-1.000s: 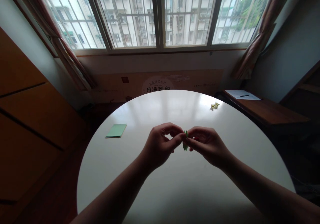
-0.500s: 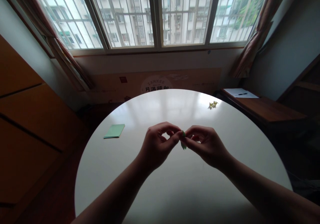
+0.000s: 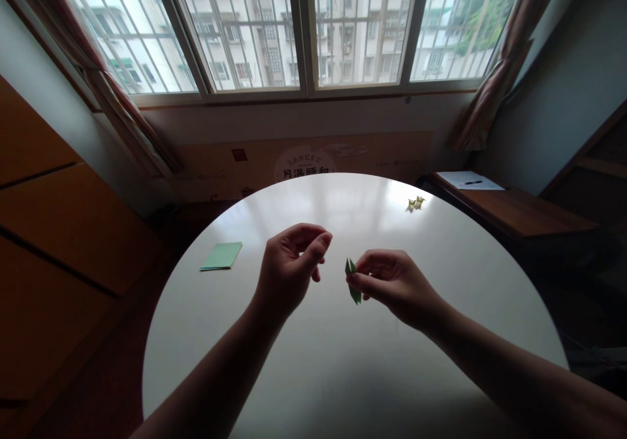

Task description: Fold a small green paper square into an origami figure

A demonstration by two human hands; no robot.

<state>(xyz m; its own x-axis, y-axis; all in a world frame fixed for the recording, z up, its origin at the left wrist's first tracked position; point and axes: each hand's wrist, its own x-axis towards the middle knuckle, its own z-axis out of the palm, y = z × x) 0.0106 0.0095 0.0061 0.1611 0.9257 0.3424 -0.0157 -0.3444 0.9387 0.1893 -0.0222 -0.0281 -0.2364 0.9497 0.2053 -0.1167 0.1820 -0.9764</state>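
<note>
Between the thumb and fingers of my right hand [image 3: 399, 285] is a small piece of folded green paper [image 3: 353, 282], narrow and pointed at both ends, held above the table. Its upper end shows two separate points, and the fingertips cover part of its middle. My left hand [image 3: 289, 262] is a short way to the left of the paper, apart from it. Its thumb tip rests against the index finger, the other fingers are curled, and no object shows in it.
A stack of light green square paper [image 3: 221, 256] lies on the left of the round white table [image 3: 304, 387]. Small yellowish folded pieces [image 3: 415, 204] sit near the far right edge. Beyond, a brown side table [image 3: 533, 213] bears a white sheet [image 3: 463, 180] and a pen [image 3: 473, 182].
My left hand has let go of the folded green paper and moved left and slightly up. The paper stays in my right hand, and more of it shows.
</note>
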